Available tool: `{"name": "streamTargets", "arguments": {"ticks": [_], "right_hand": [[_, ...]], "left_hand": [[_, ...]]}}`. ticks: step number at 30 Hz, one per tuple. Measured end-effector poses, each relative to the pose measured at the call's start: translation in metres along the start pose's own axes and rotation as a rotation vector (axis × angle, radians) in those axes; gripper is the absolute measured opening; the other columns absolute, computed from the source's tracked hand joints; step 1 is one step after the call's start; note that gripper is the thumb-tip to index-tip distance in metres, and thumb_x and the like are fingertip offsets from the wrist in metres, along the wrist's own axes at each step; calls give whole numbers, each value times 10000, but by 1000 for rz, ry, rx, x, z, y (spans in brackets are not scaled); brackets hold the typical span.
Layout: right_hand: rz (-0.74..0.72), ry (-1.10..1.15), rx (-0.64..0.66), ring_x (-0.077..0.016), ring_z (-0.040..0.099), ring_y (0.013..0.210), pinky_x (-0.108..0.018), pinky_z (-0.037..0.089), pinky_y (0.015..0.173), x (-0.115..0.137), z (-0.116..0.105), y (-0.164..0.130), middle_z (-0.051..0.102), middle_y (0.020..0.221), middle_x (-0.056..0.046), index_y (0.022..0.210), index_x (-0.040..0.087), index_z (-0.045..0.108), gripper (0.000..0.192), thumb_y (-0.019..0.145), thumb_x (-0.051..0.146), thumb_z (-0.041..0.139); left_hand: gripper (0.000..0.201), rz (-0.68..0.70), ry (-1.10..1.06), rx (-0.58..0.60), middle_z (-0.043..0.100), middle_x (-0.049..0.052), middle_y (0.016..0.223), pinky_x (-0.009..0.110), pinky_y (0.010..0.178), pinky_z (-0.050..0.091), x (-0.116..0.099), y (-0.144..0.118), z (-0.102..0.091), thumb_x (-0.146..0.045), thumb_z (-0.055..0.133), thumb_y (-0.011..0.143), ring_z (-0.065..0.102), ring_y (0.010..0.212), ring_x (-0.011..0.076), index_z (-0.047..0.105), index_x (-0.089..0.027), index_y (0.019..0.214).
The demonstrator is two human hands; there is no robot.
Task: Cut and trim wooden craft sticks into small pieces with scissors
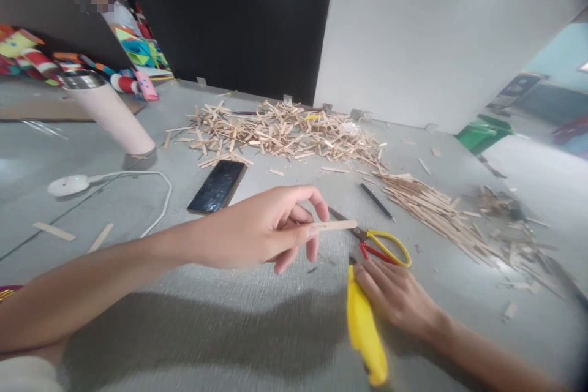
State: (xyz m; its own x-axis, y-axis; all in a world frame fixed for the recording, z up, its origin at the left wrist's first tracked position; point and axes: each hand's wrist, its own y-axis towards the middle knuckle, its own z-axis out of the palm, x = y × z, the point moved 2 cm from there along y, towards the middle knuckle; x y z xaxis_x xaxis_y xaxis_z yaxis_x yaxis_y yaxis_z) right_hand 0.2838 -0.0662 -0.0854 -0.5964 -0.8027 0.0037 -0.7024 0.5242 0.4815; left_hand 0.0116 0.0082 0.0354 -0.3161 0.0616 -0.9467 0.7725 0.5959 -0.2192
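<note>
Wooden stick [334, 226] sits pinched at one end in your left hand [257, 229], fingers closed on it, raised clear of the table [229, 331] so its free end juts out. Your right hand [397, 297] lies on the yellow tool [365, 331], curled loosely over it beside the yellow-handled scissors [381, 245]; loose sticks [285, 131] lie heaped beyond.

Pale tan stick [337, 225] pinched in left hand [257, 229]. Bright yellow tool [365, 331] under right hand [395, 297]. Scissors [376, 244] just beyond right hand: yellow and red handles. Black phone [217, 187], brown edge, beyond left hand. White cable [158, 208] left of phone. Light wood pile [285, 131] farther off. Grey table [229, 331].
</note>
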Motion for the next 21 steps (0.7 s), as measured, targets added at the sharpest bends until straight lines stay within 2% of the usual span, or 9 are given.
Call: {"name": "streamTargets", "arguments": {"ticks": [3,9,12,16,21], "right_hand": [[108,88,-49,-203,657,546,-327,521,521,-1,6,-4,720,742,-46,1097,205,639,158,1044,128,511],[260,193,-52,-181,619,478,-302,490,486,1,7,0,671,658,19,1056,255,549,94,1019,170,564],[292,177,-89,-179,629,486,-299,486,494,0,8,0,664,670,25,1085,249,524,146,1000,151,591],[301,157,-164,-198,673,523,-312,525,516,-2,11,-3,695,718,9,1155,237,547,193,983,157,583],[297,159,-209,-227,734,583,-324,584,543,-4,13,-3,753,775,-25,1308,200,554,316,994,188,586]], "left_hand": [[139,-7,52,-16,752,0,913,230,534,418,2,2,-1,-359,547,1109,546,549,76,519,-225,1129],[187,-8,91,-98,693,-32,758,212,539,442,6,7,-4,-339,620,1076,527,583,86,551,-201,970],[157,7,53,-106,715,-23,823,217,541,449,11,11,-2,-326,557,1109,582,619,99,505,-213,1013],[114,60,-66,-94,737,-2,923,245,581,504,20,20,3,-345,450,1152,682,731,142,450,-232,1168],[139,4,-31,-66,746,4,915,237,555,471,29,26,7,-347,453,1143,665,669,125,505,-219,1130]]}}
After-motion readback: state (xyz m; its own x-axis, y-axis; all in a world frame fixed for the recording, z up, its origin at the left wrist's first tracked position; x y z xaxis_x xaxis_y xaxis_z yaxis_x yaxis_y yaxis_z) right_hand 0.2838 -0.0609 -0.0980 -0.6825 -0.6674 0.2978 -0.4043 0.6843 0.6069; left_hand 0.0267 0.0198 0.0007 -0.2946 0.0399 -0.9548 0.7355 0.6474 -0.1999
